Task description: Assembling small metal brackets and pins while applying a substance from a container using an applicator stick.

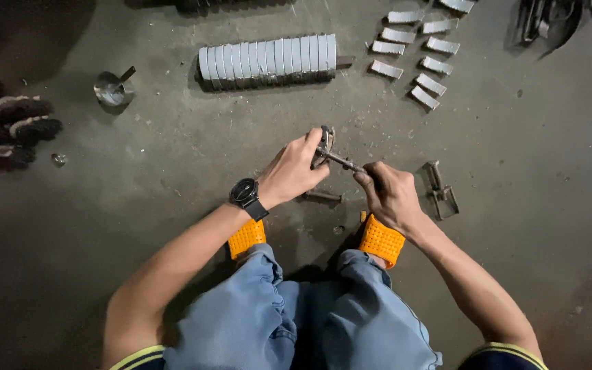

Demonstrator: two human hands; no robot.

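- Jeans-clad knees (296, 322) fill the frame's bottom; your left hand (294, 171) grips a small metal clamp (325, 142) at centre.
- Your right hand (388, 195) closes on a thin rod (340, 161), slanting up-left into it.

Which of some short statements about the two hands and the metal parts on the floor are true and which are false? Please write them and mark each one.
1. The left hand grips a small metal clamp piece. True.
2. The right hand is empty. False: it holds a thin metal rod that reaches the clamp piece.
3. A black wristwatch is on the left wrist. True.
4. The row of metal plates lies between the person's feet. False: it lies farther away, beyond the hands.
5. The sandals are orange. True.
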